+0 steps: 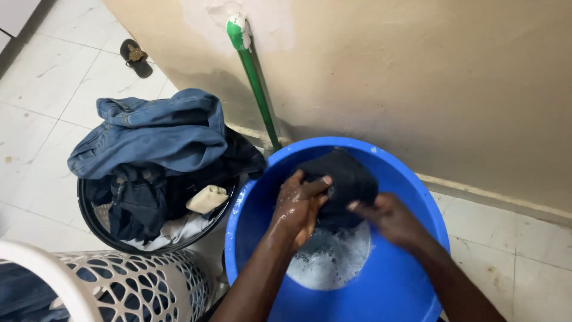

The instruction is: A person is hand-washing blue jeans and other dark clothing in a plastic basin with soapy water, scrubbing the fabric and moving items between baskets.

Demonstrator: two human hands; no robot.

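Head view, looking down. One dark cloth [342, 179] bunched between both hands, above the suds [330, 259] in a blue basin [393, 286]. Left hand [298, 206] wet, fingers curled shut on the cloth's near-left edge, knuckles up. Right hand [390, 217] closed on the cloth's right lower edge, fingertips tucked into the fabric. Cloth lying just ahead of the hands, toward the far rim of the basin and the wall [417, 77]; bulk rising above the knuckles, lower part hidden behind the hands. Long axis hard to tell in the bunched state, roughly across from left hand to right. Both hands equally close, each touching; left a little higher on the cloth.

Counted: one basin, one cloth in hand, two hands. To the left, one black basket [98, 223] heaped with clothes, blue jeans [155, 131] on top, one pale soap bar [207, 198] among them. One white lattice hamper [137, 283] at near left. One green pole [256, 83] leaning on the wall. One sandal [136, 57] on the tiled floor [42, 101], well apart.
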